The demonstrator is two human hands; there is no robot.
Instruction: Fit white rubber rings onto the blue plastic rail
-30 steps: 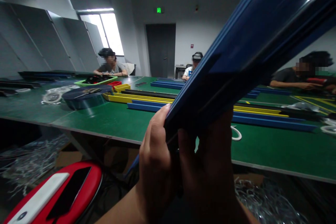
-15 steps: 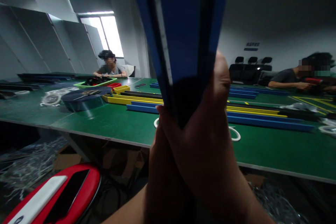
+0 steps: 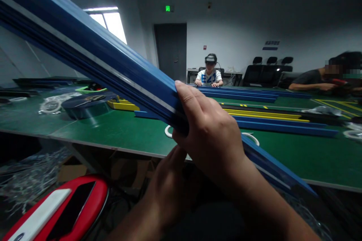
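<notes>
A long blue profile strip (image 3: pixel 113 52) with a pale line along its side slants across the view, from high on the left to low on the right. My right hand (image 3: pixel 215 128) is wrapped round it near the middle, fingers over the top edge. Just below, my left hand (image 3: pixel 166 184) is curled against the underside of the strip, its fingertips partly hidden behind my right hand. On the table behind the hands lie a white ring (image 3: pixel 169 131), partly covered, and another blue strip (image 3: pixel 288 127).
The green table (image 3: pixel 130 135) carries yellow strips (image 3: pixel 263 115), a dark round roll (image 3: pixel 85 105) and clear-wrapped rings (image 3: pixel 52 103). A red stool (image 3: pixel 93 199) holding a white object and a dark slab stands at lower left. Two people (image 3: pixel 209 75) sit across the table.
The blue strip has swung from upright to a slant, its upper end going left. My hands have turned with it, and a person and a door behind are now uncovered.
</notes>
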